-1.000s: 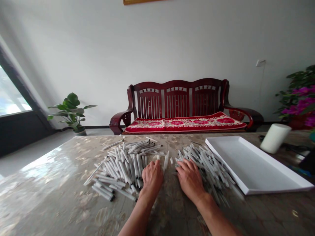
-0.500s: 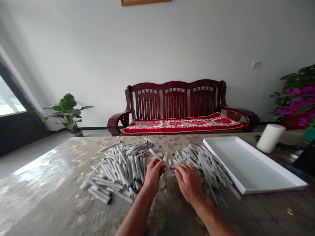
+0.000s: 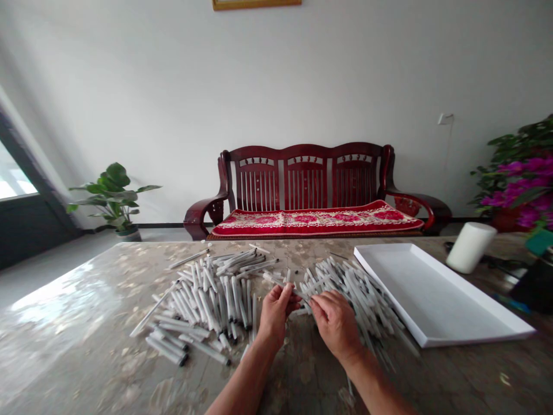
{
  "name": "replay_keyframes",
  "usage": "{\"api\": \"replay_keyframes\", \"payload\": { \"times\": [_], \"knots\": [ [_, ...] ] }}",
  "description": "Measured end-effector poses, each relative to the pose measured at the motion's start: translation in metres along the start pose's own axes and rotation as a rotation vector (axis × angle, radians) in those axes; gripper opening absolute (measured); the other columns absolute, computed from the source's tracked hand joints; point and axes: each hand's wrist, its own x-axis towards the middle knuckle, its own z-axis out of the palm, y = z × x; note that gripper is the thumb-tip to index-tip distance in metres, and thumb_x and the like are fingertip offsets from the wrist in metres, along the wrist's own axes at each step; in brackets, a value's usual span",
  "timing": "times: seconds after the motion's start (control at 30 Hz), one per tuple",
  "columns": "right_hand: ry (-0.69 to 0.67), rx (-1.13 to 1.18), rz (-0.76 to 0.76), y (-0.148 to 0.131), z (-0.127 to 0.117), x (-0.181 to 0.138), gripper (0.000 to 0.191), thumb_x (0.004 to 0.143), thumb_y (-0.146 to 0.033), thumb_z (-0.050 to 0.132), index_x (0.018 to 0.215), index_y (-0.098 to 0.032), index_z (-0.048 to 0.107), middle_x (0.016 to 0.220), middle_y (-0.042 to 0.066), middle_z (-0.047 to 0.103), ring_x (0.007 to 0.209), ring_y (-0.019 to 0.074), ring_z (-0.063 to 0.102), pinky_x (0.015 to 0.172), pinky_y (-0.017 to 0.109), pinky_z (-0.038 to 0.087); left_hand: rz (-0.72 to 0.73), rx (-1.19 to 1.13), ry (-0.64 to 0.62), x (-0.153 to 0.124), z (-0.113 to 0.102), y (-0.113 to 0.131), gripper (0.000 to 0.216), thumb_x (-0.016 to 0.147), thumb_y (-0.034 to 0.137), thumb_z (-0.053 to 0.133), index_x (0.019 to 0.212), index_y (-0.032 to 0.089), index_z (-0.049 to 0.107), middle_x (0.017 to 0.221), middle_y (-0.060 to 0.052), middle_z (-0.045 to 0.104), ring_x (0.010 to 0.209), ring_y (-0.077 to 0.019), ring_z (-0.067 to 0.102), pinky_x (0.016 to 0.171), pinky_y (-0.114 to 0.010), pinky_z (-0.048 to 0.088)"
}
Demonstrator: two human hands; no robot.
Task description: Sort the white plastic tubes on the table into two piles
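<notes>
A slim pen (image 3: 304, 297) spans the gap between my hands, just above the table. My left hand (image 3: 273, 314) is closed, thumb and fingers pinching its left part. My right hand (image 3: 337, 324) is also closed, its fingertips gripping the right end, which they partly hide. Left of my hands lies a large heap of pens (image 3: 211, 302) with whitish, translucent barrels, many with black ends. On the right a second pile of pens (image 3: 345, 279) lies next to my right hand. A few short pale pieces (image 3: 273, 278) are scattered between the heaps.
A shallow white tray (image 3: 444, 300) sits right of the second pile. Beyond it stand a white cylinder (image 3: 470, 248) and dark items at the table's right edge. Behind the patterned table (image 3: 86, 346) is a red wooden bench (image 3: 305, 178); potted plants flank it.
My left hand has shifted slightly right and turned, and the pen that pointed up and away now slants toward my right hand. My right hand has come to grip its other end.
</notes>
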Motion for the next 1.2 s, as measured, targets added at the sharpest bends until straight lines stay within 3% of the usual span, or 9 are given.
{"api": "replay_keyframes", "payload": {
  "times": [0.17, 0.27, 0.33, 0.5, 0.73, 0.93, 1.07, 1.2],
  "knots": [
    [0.05, -0.05, -0.085, 0.0009, -0.0038, 0.0018, 0.019, 0.096, -0.023, 0.053, 0.096, -0.02, 0.072, 0.08, 0.006, 0.07, 0.08, 0.0206, 0.061, 0.077, 0.033, 0.045, -0.044, -0.042, 0.037, -0.0005, -0.0002, -0.0023, 0.053, 0.044, 0.052, 0.09, 0.069, 0.014, 0.061, 0.058, 0.002, 0.062, 0.055, -0.0119, 0.063, 0.052, -0.02, 0.051],
    [0.048, -0.001, -0.035, 0.0, -0.0037, 0.001, 0.02, 0.096, -0.024, 0.053, 0.103, -0.021, 0.071, 0.087, 0.007, 0.072, 0.084, 0.0204, 0.064, 0.08, 0.033, 0.047, -0.036, -0.037, 0.046, -0.0003, -0.0003, -0.0027, 0.054, 0.044, 0.053, 0.09, 0.068, 0.014, 0.061, 0.058, 0.002, 0.063, 0.055, -0.0119, 0.063, 0.051, -0.02, 0.051],
    [0.019, 0.033, 0.037, -0.0003, -0.003, 0.0001, 0.023, 0.097, -0.027, 0.05, 0.101, -0.021, 0.071, 0.087, 0.007, 0.072, 0.083, 0.0198, 0.065, 0.078, 0.031, 0.048, -0.027, -0.026, 0.048, 0.0001, -0.0003, -0.0031, 0.053, 0.045, 0.053, 0.09, 0.067, 0.014, 0.061, 0.057, 0.002, 0.063, 0.055, -0.0119, 0.063, 0.052, -0.02, 0.052],
    [-0.021, 0.055, 0.135, 0.0022, 0.0005, -0.0008, 0.034, 0.098, -0.028, 0.045, 0.076, -0.02, 0.07, 0.07, 0.005, 0.068, 0.07, 0.0186, 0.063, 0.068, 0.028, 0.046, -0.023, 0.002, 0.055, 0.0005, 0.0, -0.0044, 0.052, 0.045, 0.052, 0.09, 0.064, 0.015, 0.059, 0.054, 0.002, 0.062, 0.056, -0.0132, 0.065, 0.051, -0.02, 0.051],
    [0.022, 0.097, 0.113, 0.0026, 0.0014, 0.0017, 0.02, 0.093, -0.027, 0.054, 0.102, -0.021, 0.072, 0.09, 0.006, 0.073, 0.085, 0.0202, 0.066, 0.08, 0.032, 0.049, -0.033, 0.018, 0.086, 0.0007, -0.0016, -0.0012, 0.053, 0.043, 0.054, 0.089, 0.064, 0.015, 0.06, 0.055, 0.002, 0.062, 0.053, -0.0124, 0.063, 0.05, -0.021, 0.05],
    [-0.036, 0.069, 0.178, 0.0059, 0.0045, 0.0036, 0.025, 0.095, -0.027, 0.05, 0.084, -0.022, 0.072, 0.078, 0.004, 0.072, 0.077, 0.0194, 0.064, 0.073, 0.029, 0.047, -0.04, 0.024, 0.079, 0.0013, -0.003, -0.0024, 0.05, 0.044, 0.051, 0.09, 0.063, 0.016, 0.059, 0.052, 0.003, 0.06, 0.055, -0.0144, 0.064, 0.051, -0.022, 0.05],
    [-0.003, 0.075, 0.115, 0.0072, 0.0025, 0.0054, 0.016, 0.092, -0.024, 0.056, 0.09, -0.022, 0.072, 0.085, 0.004, 0.073, 0.085, 0.0206, 0.064, 0.08, 0.032, 0.046, -0.035, 0.041, 0.089, 0.0013, -0.0033, -0.0027, 0.049, 0.045, 0.052, 0.089, 0.063, 0.016, 0.06, 0.055, 0.002, 0.062, 0.056, -0.0143, 0.064, 0.051, -0.022, 0.049],
    [-0.054, 0.054, 0.134, 0.0056, -0.0017, 0.0074, 0.018, 0.094, -0.028, 0.055, 0.095, -0.022, 0.071, 0.089, 0.004, 0.073, 0.086, 0.0204, 0.063, 0.08, 0.031, 0.045, -0.034, 0.042, 0.09, 0.0007, -0.0027, -0.0021, 0.05, 0.046, 0.053, 0.088, 0.063, 0.016, 0.06, 0.056, 0.001, 0.063, 0.057, -0.0138, 0.063, 0.051, -0.022, 0.049]
  ]
}}
